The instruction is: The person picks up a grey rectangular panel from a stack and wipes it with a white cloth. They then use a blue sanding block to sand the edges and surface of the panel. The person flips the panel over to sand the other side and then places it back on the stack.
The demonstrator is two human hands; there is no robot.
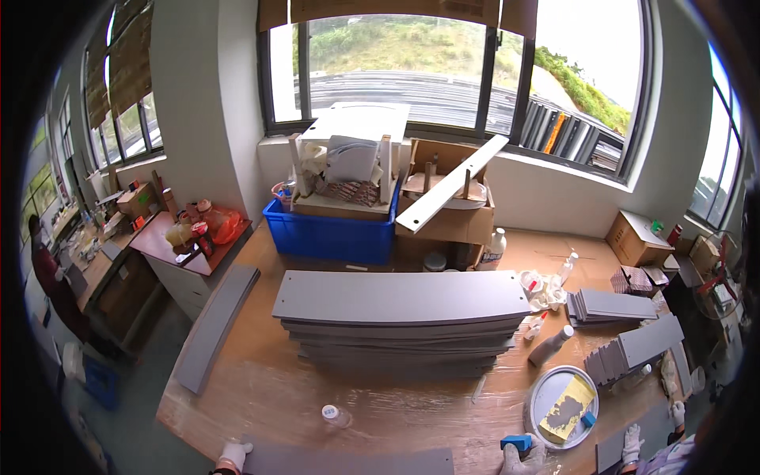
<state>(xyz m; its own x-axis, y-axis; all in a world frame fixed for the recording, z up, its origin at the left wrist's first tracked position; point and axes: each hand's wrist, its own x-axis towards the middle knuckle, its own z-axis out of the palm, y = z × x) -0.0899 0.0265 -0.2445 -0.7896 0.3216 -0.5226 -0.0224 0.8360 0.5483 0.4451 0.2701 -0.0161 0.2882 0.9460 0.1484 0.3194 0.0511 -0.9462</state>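
Note:
My left hand (235,456), in a white glove, grips the left end of a long grey panel (348,461) at the lower edge of the view. Near the panel's right end, my right hand (524,459), also gloved, has its fingers closed round a small blue block (516,442). Just beyond that hand sits a round pale tray (541,396). On the tray lie a yellow sheet (582,392) smeared with grey and a second small blue block (587,419). A small clear bottle with a white cap (336,416) stands between my hands, farther in.
A tall stack of grey panels (400,297) fills the table's middle; one panel (218,328) lies at the left edge. A grey bottle (552,346) and smaller panel stacks (637,348) stand right. A co-worker's gloved hand (632,443) rests on another panel. Behind is a blue bin (328,237).

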